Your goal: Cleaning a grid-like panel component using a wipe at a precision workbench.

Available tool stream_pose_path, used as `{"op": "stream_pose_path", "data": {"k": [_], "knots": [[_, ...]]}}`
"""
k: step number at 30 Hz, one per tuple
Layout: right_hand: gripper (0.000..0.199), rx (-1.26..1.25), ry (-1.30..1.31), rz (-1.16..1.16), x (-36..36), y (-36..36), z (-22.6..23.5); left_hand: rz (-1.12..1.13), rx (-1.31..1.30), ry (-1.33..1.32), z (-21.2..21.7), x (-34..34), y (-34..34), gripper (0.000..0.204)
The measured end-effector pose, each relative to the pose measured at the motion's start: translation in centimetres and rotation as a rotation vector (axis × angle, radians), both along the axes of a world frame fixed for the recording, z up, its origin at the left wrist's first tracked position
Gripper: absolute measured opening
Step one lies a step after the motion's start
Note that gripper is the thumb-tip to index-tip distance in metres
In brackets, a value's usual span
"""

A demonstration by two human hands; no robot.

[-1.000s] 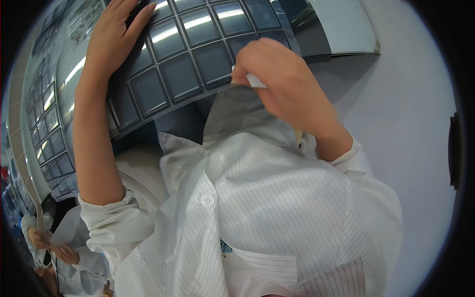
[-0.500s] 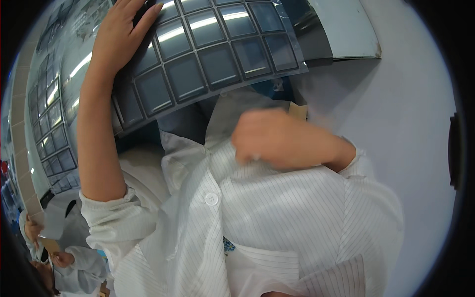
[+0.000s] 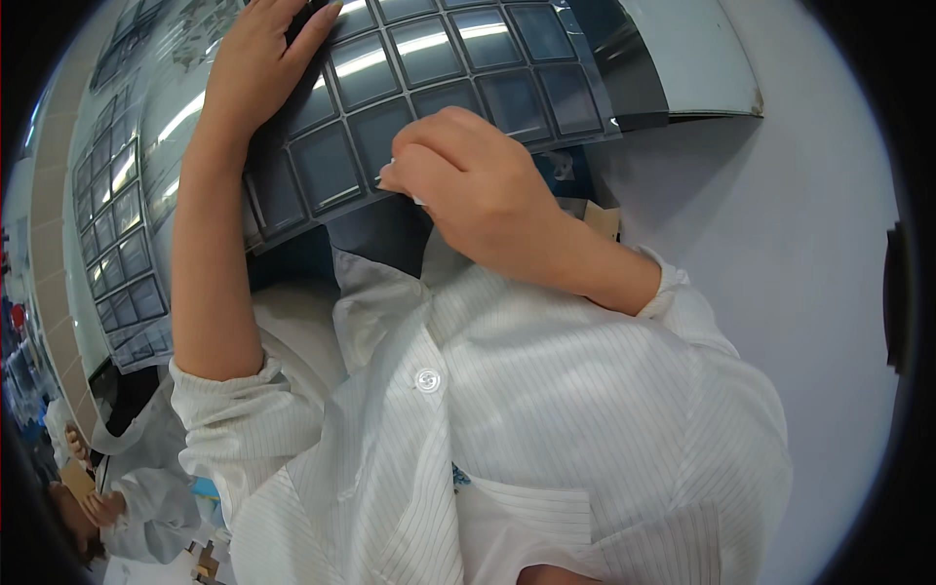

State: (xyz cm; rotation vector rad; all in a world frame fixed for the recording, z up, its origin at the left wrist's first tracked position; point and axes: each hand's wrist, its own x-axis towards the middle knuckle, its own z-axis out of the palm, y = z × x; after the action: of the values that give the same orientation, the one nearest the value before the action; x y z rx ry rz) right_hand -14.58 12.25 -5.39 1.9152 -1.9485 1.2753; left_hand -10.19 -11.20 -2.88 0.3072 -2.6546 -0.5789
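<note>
A clear plastic tray (image 3: 512, 102) with rows of square, dark-looking compartments lies on the table at the top of the view. My left hand (image 3: 255, 68) rests on its left part, thumb spread from the fingers; the fingertips run toward the picture's upper edge. Over the tray's near edge is my right hand (image 3: 478, 185), its fingers curled together in a pinch. A small bit of white shows between and below those fingers, too little to name. Whether the right fingertips touch the tray, I cannot tell.
A second compartment tray (image 3: 127, 219) lies to the left. At the upper right stands a pale panel (image 3: 697, 58) with a dark strip beside it. A brown cardboard piece (image 3: 602, 219) shows below the tray. At the lower left, another person (image 3: 151, 512) handles a brown piece.
My right hand has moved up and left, from in front of my shirt to the tray's near edge. My left hand stays on the tray; the whole view has shifted slightly.
</note>
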Motion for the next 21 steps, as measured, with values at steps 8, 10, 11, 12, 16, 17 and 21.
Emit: {"op": "stream_pose_path", "data": {"k": [8, 10, 11, 12, 16, 17, 21], "knots": [[0.031, 0.209, 0.251, -0.455, -7.4, 9.2, 1.4, -0.062, -0.262, 0.086, -4.1, 0.3, -4.4, 0.042], [0.026, 0.34, 0.305, -0.684, -10.2, 11.6, 2.0, -0.073, -0.28, 0.096, -4.0, -0.1, -4.5, 0.041], [0.026, 0.338, 0.306, -0.678, -10.5, 11.9, 2.3, -0.075, -0.304, 0.097, -3.9, 0.1, -4.6, 0.04], [0.026, 0.263, 0.305, -0.735, -10.3, 11.9, 2.8, -0.064, -0.309, 0.093, -4.0, 0.0, -4.5, 0.04], [0.013, 0.014, 0.312, -0.683, -10.8, 10.5, 4.0, 0.023, 0.164, 0.228, -0.1, -0.3, -1.0, 0.029], [0.013, -0.013, 0.292, -0.653, -11.2, 9.7, 4.1, 0.103, 0.18, 0.323, 0.7, 0.6, -1.6, 0.025], [0.018, -0.049, 0.243, -0.738, -13.6, 7.1, 5.2, 0.351, 0.521, 0.734, 1.0, 5.0, -8.3, 0.027]]}}
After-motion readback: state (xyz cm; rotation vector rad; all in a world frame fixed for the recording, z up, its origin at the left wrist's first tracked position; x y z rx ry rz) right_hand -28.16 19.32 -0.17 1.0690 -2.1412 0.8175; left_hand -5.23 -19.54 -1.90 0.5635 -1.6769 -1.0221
